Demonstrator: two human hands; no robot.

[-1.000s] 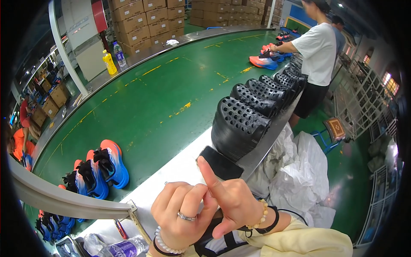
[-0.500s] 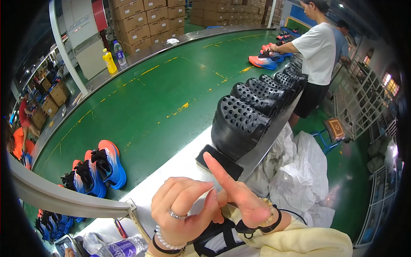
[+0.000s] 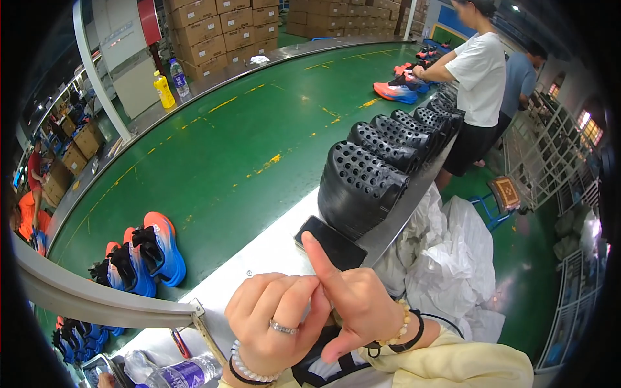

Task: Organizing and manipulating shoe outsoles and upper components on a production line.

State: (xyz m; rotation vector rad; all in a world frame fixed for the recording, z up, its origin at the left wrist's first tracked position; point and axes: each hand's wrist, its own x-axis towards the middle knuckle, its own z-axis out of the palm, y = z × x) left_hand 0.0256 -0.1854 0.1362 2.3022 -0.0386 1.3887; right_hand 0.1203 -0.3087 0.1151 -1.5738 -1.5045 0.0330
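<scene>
My left hand (image 3: 275,317), with a ring and a pale beaded bracelet, is curled over the near edge of the white tabletop. Its thumb and index finger are pinched together against my right index finger; anything between them is too small to make out. My right hand (image 3: 362,301) has its index finger pointing up and its thumb spread downward, while its other fingers are mostly hidden. Just beyond the hands, a black phone (image 3: 330,242) lies on the white table (image 3: 259,258), beside a black perforated shoe-shaped form (image 3: 362,187).
Several black forms line the table toward a person in white (image 3: 482,71) handling shoes. Blue-orange shoes (image 3: 162,249) sit on the green belt (image 3: 233,149). A curved metal bar (image 3: 97,291) crosses at left, above a plastic bottle (image 3: 184,374). White plastic sheeting (image 3: 453,258) hangs at right.
My right hand has turned, and its thumb now sticks out below. My left fingers stay pinched at it. The shoes on the belt have shifted slightly left; a far person shows more.
</scene>
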